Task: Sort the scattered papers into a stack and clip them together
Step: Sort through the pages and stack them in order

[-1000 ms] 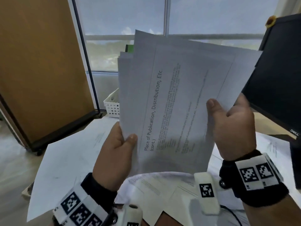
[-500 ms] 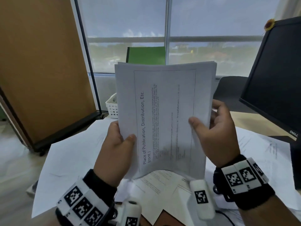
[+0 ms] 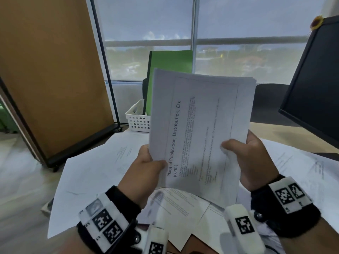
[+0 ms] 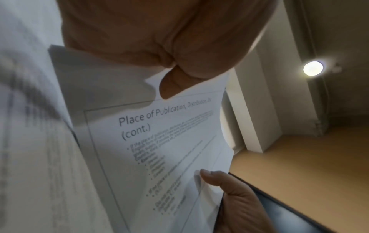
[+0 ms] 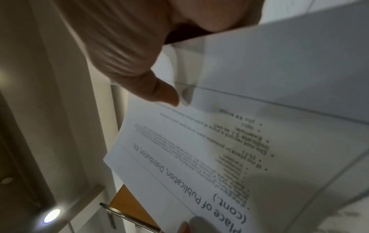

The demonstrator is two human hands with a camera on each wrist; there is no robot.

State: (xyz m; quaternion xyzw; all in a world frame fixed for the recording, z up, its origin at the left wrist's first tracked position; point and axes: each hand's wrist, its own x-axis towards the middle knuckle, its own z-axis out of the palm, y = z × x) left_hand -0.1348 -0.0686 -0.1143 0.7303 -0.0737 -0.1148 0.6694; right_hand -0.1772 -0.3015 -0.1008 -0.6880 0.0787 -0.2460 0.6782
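Observation:
A stack of white printed papers (image 3: pixel 201 129) stands upright above the desk, its top sheet headed "Place of Publication, Distribution, Etc (cont.)". My left hand (image 3: pixel 145 173) grips its lower left edge, thumb on the front sheet. My right hand (image 3: pixel 249 158) grips the lower right edge, thumb pressed on the print. The wrist views show the same stack (image 4: pixel 159 157) (image 5: pixel 229 149) with a thumb on it. More loose sheets (image 3: pixel 102 173) lie spread on the desk under the hands. No clip is in view.
A white perforated basket (image 3: pixel 137 120) holding a green folder (image 3: pixel 170 70) stands at the back of the desk. A black monitor (image 3: pixel 315 85) rises at the right. A brown partition panel (image 3: pixel 51 76) stands at the left, and a window is behind.
The fanned, tilted sheets have been squared into one aligned stack and lowered. My right hand slid from the upper right side to the lower right edge.

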